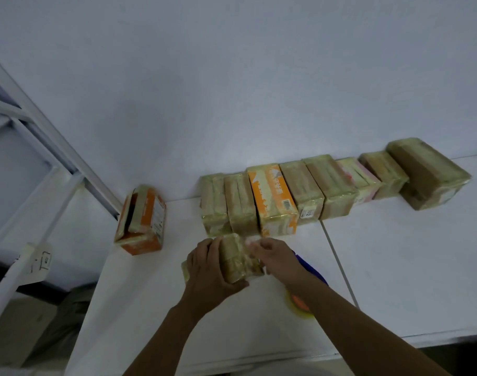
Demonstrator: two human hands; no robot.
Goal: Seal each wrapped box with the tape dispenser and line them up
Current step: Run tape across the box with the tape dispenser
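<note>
White table: box between hands.

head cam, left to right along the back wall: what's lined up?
Lone orange box → gap → two tan wrapped boxes → orange-and-white box → two more tan boxes → pink-striped box → tan box → large tan box.

A white metal frame stands beside the white table.

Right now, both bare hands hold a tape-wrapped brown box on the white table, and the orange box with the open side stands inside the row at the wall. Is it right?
Not quite. In the head view, both hands, left hand and right hand, do hold the tape-wrapped brown box, but the orange open-sided box stands apart, left of the row of wrapped boxes.
</note>
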